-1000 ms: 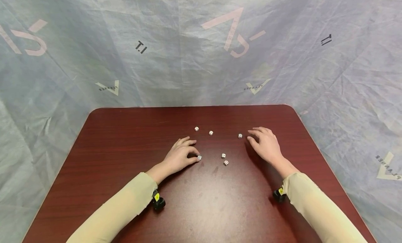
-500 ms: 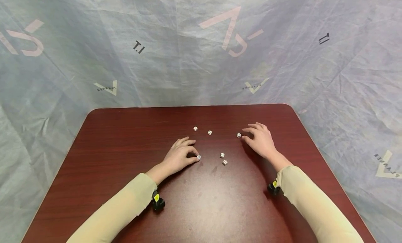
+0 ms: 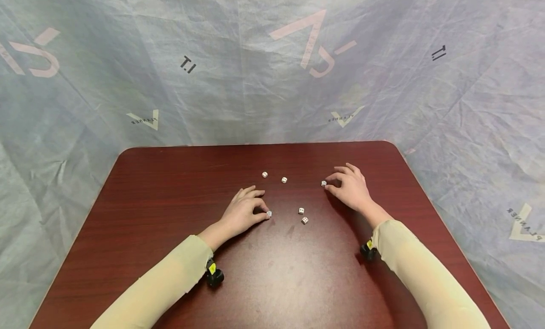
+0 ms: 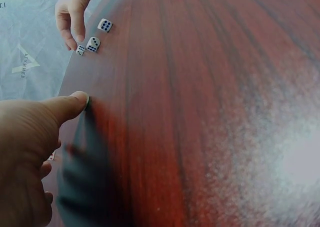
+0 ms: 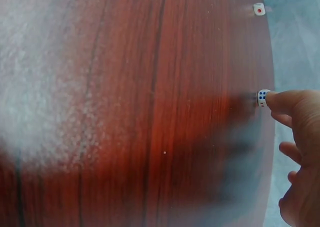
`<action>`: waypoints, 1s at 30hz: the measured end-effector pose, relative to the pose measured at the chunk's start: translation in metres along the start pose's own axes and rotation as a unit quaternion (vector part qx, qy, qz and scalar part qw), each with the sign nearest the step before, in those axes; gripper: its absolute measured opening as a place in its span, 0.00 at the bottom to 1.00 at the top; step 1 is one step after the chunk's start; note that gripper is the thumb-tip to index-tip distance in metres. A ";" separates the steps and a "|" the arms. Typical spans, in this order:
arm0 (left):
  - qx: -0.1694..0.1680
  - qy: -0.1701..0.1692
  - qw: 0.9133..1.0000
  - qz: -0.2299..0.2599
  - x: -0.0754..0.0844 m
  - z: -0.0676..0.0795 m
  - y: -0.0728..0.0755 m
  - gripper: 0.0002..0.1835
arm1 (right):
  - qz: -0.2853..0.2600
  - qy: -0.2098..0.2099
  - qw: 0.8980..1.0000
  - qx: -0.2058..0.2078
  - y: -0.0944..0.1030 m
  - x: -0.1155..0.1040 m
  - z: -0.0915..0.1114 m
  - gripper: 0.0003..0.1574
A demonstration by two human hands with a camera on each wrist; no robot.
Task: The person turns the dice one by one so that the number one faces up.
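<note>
My left hand [image 3: 242, 212] pinches a white die [image 3: 269, 214] between thumb and index finger, low over the table. In the left wrist view the thumb hides most of that die. Farther right, my right hand [image 3: 350, 187] has thumb and index finger around another white die [image 3: 323, 183]. The right wrist view shows this die [image 5: 262, 98] with blue pips facing out and the thumb tip against its side. Between the hands two dice lie close together, one die [image 3: 301, 211] just behind the other die [image 3: 304, 220].
Toward the back lie two more dice, a die [image 3: 265, 175] and another die [image 3: 284, 180] to its right. The reddish-brown table [image 3: 272, 281] has rounded far corners. A grey printed cloth [image 3: 242, 83] hangs behind its far edge.
My right hand has moved left to the die beside it, and its thumb and index finger have closed on it. The left hand keeps its die in place.
</note>
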State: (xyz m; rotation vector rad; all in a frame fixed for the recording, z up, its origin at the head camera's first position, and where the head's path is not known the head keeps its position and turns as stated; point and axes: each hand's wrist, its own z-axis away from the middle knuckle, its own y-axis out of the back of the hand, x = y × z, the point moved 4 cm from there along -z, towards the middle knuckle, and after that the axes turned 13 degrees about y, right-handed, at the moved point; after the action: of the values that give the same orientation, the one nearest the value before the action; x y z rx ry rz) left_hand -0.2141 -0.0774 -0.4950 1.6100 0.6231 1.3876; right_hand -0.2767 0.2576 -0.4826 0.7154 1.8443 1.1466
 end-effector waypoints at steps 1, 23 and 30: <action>-0.001 0.002 1.000 0.001 0.000 0.000 0.000 0.05 | -0.002 0.000 1.000 -0.002 0.000 0.000 0.000 0.17; 0.004 0.026 1.000 -0.006 -0.002 0.000 0.000 0.06 | -0.012 0.004 1.000 0.001 -0.005 0.002 -0.009 0.10; 0.001 0.039 0.999 0.000 0.000 0.001 0.000 0.04 | -0.012 -0.001 1.000 0.001 -0.005 0.002 -0.008 0.10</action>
State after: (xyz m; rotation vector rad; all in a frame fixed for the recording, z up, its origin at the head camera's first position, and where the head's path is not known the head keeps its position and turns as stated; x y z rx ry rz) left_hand -0.2129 -0.0782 -0.4951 1.5627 0.6698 1.4573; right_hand -0.2849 0.2534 -0.4858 0.6942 1.8471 1.1285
